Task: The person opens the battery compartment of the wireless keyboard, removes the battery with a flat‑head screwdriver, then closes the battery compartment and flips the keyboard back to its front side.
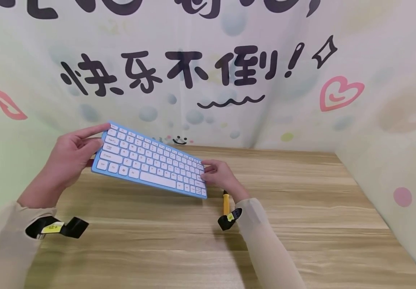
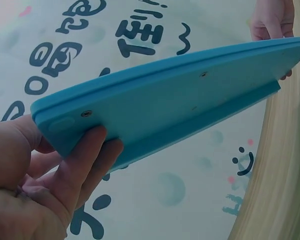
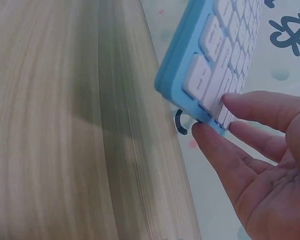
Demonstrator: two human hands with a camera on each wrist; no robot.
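While left hand (image 1: 71, 154) and right hand (image 1: 223, 177) grip it, the wearer-facing keyboard (image 1: 151, 161) slopes lengthwise down rightward.

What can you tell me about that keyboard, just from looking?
The keyboard is a slim rectangle with a blue, plastic-looking case and white keys with dark markings. Its blue underside has small screws and a long raised ridge. It is held tilted above the wooden table, keys facing the head camera. The left hand grips one end; the right hand holds the other.
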